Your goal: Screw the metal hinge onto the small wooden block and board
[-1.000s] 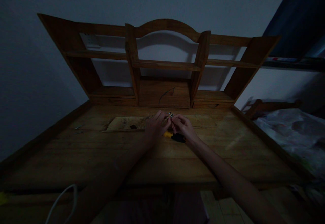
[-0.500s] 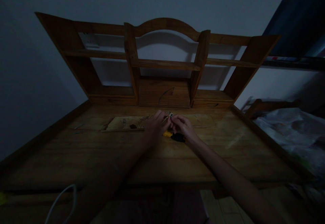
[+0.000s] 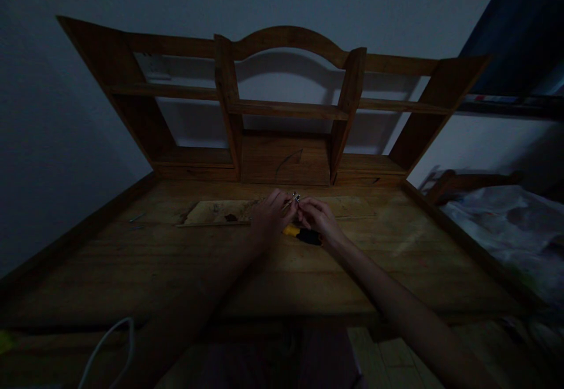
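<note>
The room is dim. My left hand [image 3: 269,220] and my right hand [image 3: 321,220] meet at the middle of a wooden desk [image 3: 176,271], fingers pinched together around a small shiny metal piece [image 3: 295,198] held between them. Just under my right wrist lies a tool with a yellow and black handle [image 3: 302,235] on the desk. A flat light wooden board [image 3: 215,213] lies on the desk behind and to the left of my hands.
A wooden hutch with shelves [image 3: 286,107] stands at the back of the desk against the wall. A white cable [image 3: 108,348] loops at the lower left. A bed with pale bedding [image 3: 502,224] sits at the right. Small thin metal bits [image 3: 136,220] lie far left.
Both hands stay pinched on the small metal piece; they sit slightly higher in the picture as the view shifted a little. Nothing was let go.
</note>
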Available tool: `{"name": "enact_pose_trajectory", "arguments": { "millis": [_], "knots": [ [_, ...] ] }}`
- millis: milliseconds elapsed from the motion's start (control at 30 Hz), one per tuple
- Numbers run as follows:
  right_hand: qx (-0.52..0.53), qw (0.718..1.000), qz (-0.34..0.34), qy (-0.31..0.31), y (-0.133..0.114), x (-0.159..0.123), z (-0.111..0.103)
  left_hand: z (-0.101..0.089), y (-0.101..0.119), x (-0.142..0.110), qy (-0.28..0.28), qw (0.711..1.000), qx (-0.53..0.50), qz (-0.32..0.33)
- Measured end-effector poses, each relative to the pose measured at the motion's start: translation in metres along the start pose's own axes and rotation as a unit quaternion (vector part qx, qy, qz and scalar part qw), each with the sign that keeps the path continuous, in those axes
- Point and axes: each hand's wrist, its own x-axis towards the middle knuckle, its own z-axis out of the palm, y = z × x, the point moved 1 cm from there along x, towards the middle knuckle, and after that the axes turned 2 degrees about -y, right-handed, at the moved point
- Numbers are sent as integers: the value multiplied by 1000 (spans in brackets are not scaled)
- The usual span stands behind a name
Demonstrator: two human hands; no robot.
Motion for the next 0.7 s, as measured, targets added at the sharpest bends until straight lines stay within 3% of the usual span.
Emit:
{"name": "enact_pose_trajectory", "arguments": {
  "millis": [167,367,700],
  "knots": [
    [-8,1000,4,19,0,0,-1,0,-1,0,7,1000,3,-7],
    [-12,1000,-4,-22,-2,1,1,1,-2,-1,3,1000,5,-7],
    [-16,1000,-19,-11,1,0,0,1,-1,-1,5,1000,-2,-10]
  ]
}}
